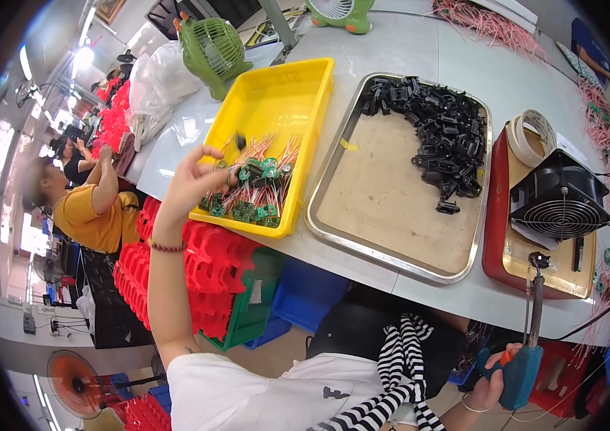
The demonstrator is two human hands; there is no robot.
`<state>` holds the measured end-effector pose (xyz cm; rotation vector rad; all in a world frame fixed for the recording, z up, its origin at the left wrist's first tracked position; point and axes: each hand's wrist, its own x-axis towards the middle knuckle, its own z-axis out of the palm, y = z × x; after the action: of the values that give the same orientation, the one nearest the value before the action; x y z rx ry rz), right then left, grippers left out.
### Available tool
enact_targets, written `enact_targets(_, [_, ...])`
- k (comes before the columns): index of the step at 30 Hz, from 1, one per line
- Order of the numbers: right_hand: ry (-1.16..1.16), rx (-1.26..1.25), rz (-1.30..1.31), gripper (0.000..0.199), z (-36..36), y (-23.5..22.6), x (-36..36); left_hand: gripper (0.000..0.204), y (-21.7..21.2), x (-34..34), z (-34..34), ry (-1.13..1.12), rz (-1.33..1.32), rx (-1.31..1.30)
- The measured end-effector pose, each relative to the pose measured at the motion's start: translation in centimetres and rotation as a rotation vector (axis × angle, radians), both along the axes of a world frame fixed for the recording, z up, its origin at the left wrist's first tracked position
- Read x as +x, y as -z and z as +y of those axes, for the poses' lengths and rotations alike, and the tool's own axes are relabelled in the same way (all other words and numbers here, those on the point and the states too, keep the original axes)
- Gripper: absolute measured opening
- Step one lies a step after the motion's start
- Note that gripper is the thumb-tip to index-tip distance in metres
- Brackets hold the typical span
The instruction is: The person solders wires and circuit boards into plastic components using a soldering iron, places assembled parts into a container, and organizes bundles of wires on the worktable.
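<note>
My left hand [196, 174] reaches over the near left side of a yellow tray [312, 154]. Its fingers are apart, and I see nothing held in them. Beside the fingertips a small dark piece [240, 141] looks blurred; whether it is in the air or resting, I cannot tell. Green circuit boards [244, 210] with red and white wires lie heaped in the tray. At the lower right, my right hand [488, 390] grips the teal handle of a soldering gun [522, 375] with an orange trigger. Its long tip points up to a small black part [539, 260] at a red box's near edge.
A metal tray [362, 194] holds many black plastic parts [443, 133]. On the red box [495, 215] sit a black fan [560, 194] and a tape roll [534, 136]. Red racks [208, 266] stand below left. A co-worker in yellow [93, 208] is at the left.
</note>
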<state>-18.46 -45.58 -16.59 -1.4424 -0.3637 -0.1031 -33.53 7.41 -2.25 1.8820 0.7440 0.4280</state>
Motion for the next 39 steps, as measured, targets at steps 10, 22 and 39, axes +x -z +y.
enact_targets(10, [0.055,0.042,0.076,0.056,0.1,0.4,0.1,0.013,1.9,-3.2,0.4,0.137,0.377,0.011])
enact_targets(22, [0.105,0.066,0.052,0.057,2.0,-2.1,0.5,0.011,0.2,11.2,-16.6,0.392,-0.001,1.032])
enact_targets(39, [0.163,0.088,0.012,0.051,-1.1,-0.7,1.0,0.022,6.6,18.9,-21.6,0.678,-0.002,0.982])
